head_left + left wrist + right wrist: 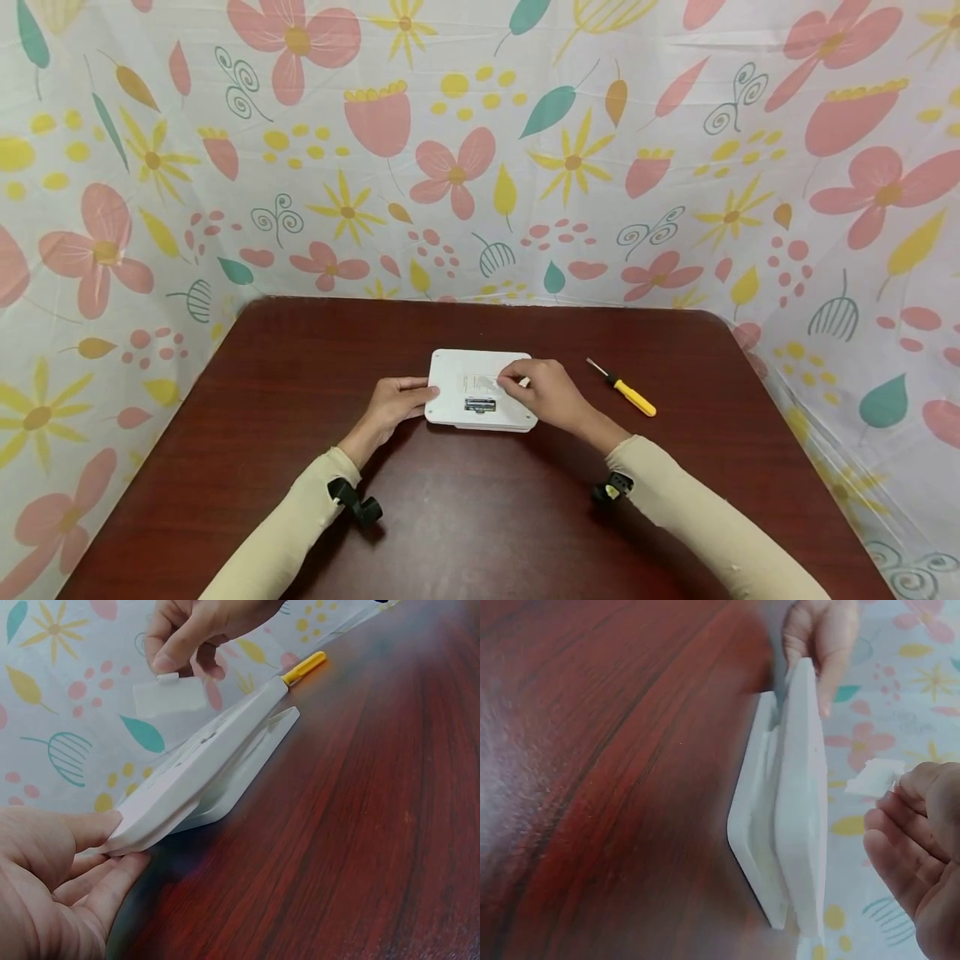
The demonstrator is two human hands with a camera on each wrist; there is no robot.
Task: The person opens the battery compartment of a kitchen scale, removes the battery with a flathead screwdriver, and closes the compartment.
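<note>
1. Your left hand (393, 406) grips the nine o'clock edge of the white device (480, 390), which lies at the centre of the table (480, 517).
2. Your right hand (546, 392) pinches a small white cover piece (169, 696) above the device.
3. A yellow screwdriver (624, 390) lies at three o'clock, near it.

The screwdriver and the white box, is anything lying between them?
Only the right hand, which rests on the white box. From that hand to the screwdriver, the head view shows bare table.
</note>
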